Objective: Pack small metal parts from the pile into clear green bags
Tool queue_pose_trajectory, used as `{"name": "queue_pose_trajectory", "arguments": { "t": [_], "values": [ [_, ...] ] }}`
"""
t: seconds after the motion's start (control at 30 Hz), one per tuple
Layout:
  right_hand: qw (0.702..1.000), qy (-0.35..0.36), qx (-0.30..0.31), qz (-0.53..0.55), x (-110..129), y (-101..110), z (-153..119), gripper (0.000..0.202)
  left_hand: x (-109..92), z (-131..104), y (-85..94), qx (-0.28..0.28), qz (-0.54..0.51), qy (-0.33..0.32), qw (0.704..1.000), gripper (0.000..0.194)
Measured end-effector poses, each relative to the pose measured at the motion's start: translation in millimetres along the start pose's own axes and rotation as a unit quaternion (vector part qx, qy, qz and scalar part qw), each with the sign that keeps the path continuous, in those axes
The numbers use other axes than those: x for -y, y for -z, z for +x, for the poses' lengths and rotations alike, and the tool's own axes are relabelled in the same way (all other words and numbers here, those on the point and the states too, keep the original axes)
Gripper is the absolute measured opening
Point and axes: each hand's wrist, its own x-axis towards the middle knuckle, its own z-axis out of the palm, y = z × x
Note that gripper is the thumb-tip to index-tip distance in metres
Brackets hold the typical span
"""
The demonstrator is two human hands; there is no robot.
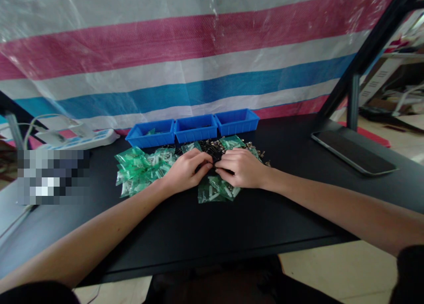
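Note:
My left hand (187, 170) and my right hand (243, 168) almost meet over the middle of the black table, fingertips pinched close together. Whatever lies between the fingertips is too small and dark to make out. Just beyond them spreads a pile of small dark and metallic pieces (212, 150), perhaps screws. Below the fingers, partly under my right hand, lie green-tinted clear plastic bags (212, 191) with pale rod-like pieces inside. A larger heap of similar filled bags (137, 171) sits left of my left hand.
Three blue bins (196, 128) stand in a row behind the pile; the left one holds something greenish. A white power strip (79, 140) is at the back left, and a phone (353, 153) lies at the right. Black frame posts (352, 101) rise before a striped plastic sheet (185, 85).

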Motion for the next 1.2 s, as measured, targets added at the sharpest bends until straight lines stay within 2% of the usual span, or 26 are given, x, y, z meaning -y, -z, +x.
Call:
{"name": "queue_pose_trajectory", "arguments": {
  "t": [0.4, 0.8, 1.03, 1.2],
  "values": [
    [0.999, -0.008, 0.041, -0.006, 0.5, 0.4, 0.8, 0.025, 0.3, -0.8, -0.8, -0.021, 0.0, -0.022, 1.0, 0.015],
    [0.998, 0.032, 0.026, -0.037, 2.7, 1.1, 1.2, 0.028, -0.6, -0.4, 0.9, -0.008, 0.01, -0.018, 1.0, 0.018],
    [0.999, 0.033, 0.022, -0.03, 0.8, -0.4, 0.5, 0.028, -1.0, 0.2, 0.8, 0.002, 0.019, -0.017, 1.0, 0.02],
    [0.998, 0.045, 0.001, -0.038, -0.7, -0.6, -0.2, 0.031, -1.0, 0.2, 1.0, 0.008, 0.017, -0.007, 1.0, 0.02]
  ]
}}
